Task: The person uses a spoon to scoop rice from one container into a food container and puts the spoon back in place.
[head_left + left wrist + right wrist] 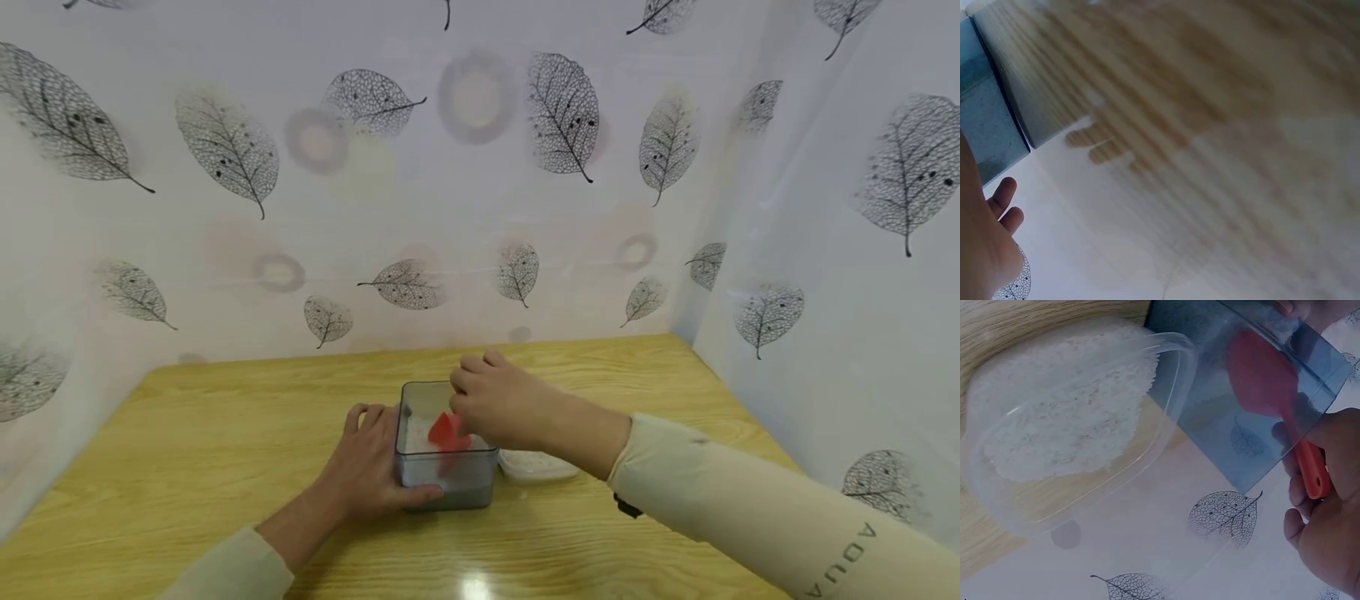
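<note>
A translucent grey-blue plastic box (453, 487) stands on the table, with pale grains inside. My left hand (369, 467) holds its left side, the thumb across the front face and the other fingers towards the back. Over the box's right rim, my right hand (498, 404) grips the handle of a red scoop (444, 432). The scoop's head (1263, 375) is down inside the box, seen through its wall in the right wrist view. Beside the box on the right sits a clear plastic tub (1175, 419) of white rice (1072, 419), partly hidden by my right forearm in the head view.
The wooden-patterned table (225, 450) reaches back to a pale curtain (405, 200) printed with leaves. More of this curtain hangs along the left and right sides. A dark strap (627, 506) shows at my right sleeve.
</note>
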{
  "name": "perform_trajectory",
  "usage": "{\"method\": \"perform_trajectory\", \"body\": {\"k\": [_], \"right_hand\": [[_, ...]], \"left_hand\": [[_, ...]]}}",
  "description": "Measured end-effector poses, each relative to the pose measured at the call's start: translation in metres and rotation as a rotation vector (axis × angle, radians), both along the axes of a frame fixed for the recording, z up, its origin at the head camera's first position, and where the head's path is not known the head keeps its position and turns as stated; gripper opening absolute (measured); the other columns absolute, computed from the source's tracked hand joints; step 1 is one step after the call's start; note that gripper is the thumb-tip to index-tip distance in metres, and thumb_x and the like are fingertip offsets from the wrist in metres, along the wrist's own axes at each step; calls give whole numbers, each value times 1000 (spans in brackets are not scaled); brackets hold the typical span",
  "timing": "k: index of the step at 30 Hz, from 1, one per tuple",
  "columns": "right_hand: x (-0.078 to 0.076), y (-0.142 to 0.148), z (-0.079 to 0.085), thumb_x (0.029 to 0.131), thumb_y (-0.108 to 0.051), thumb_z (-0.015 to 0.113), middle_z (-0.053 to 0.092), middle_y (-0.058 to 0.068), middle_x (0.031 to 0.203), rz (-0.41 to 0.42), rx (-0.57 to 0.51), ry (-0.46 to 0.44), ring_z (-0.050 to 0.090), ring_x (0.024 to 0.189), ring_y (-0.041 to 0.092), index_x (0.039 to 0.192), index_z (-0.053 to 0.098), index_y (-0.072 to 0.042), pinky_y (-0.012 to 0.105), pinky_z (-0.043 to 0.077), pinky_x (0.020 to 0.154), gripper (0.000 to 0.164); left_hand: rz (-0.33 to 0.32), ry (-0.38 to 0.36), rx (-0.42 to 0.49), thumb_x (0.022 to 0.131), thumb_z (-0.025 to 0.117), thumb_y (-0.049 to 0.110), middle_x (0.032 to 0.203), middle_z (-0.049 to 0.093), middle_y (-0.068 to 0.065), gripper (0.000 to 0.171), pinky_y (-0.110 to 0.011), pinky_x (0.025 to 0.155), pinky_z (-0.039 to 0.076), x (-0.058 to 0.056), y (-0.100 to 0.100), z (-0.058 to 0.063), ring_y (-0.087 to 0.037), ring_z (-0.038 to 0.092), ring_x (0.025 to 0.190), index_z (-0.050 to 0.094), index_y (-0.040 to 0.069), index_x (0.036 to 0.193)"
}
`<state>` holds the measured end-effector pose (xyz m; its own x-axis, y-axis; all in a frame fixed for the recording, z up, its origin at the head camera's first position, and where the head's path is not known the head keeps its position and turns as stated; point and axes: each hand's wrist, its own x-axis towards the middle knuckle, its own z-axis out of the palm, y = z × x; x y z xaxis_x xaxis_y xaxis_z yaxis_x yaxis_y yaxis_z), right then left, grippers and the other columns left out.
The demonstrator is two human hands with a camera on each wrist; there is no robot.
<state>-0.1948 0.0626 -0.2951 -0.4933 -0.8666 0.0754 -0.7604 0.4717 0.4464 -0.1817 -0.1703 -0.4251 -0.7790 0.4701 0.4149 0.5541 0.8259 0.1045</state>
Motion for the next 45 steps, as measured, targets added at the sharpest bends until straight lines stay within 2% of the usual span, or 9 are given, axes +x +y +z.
{"method": "perform_trajectory", "body": {"k": [5,8,12,18,23,26,30,34,45], "right_hand": [[-1,-16,-2,93,-37,67,63,-3,107,-90,87,-140,50,95,15,101,73,-19,30,42,80,21],[-4,-20,-6,95,-32,66,63,-1,108,-85,110,-212,50,94,16,102,72,-17,29,43,80,17],[-8,-19,-10,96,-34,64,62,-2,106,-61,94,-278,49,92,15,101,71,-17,29,41,83,19],[-11,-12,-14,98,-33,62,61,-3,99,-4,-1,-326,47,88,14,104,70,-14,28,39,83,21],[-11,-7,-18,99,-32,61,60,-3,97,10,-141,-355,47,88,14,103,70,-14,29,39,83,21],[-9,-4,-21,98,-32,61,59,-2,98,-7,-245,-379,46,89,14,102,69,-13,29,39,83,22],[-8,0,-25,98,-33,60,58,-2,98,-69,-370,-424,43,89,15,103,69,-12,31,35,80,23],[-6,6,-29,99,-32,59,57,-1,98,-120,-476,-463,42,88,16,105,68,-11,32,32,79,24],[-3,22,-39,101,-28,56,56,0,102,-128,-635,-503,41,90,15,107,66,-9,33,33,81,22]], "left_hand": [[-5,3,0,70,56,88,120,60,-9,106,-49,102,29,-1,0,1,-28,51,107,50,3,133],[-14,5,-1,70,55,89,119,60,-9,106,-48,101,29,-1,1,0,-28,50,105,50,3,132],[-25,20,4,71,54,89,117,61,-9,105,-49,99,30,-1,1,0,-28,51,104,51,3,130],[-26,15,8,70,56,88,118,61,-9,106,-49,99,29,-1,1,0,-28,51,105,52,3,132],[-14,-1,9,68,59,88,118,61,-9,106,-49,101,29,0,1,1,-28,51,106,52,3,130],[-5,-2,7,67,59,88,115,60,-9,105,-49,101,29,0,1,1,-28,51,106,52,3,127],[-1,-5,7,67,59,89,113,60,-9,105,-49,101,29,0,1,1,-28,52,106,53,3,126],[4,-12,10,66,59,89,114,60,-8,107,-49,102,29,0,1,0,-28,52,108,52,3,128],[16,-25,13,66,61,88,115,60,-8,106,-50,102,30,0,2,0,-27,53,108,51,4,131]]}}
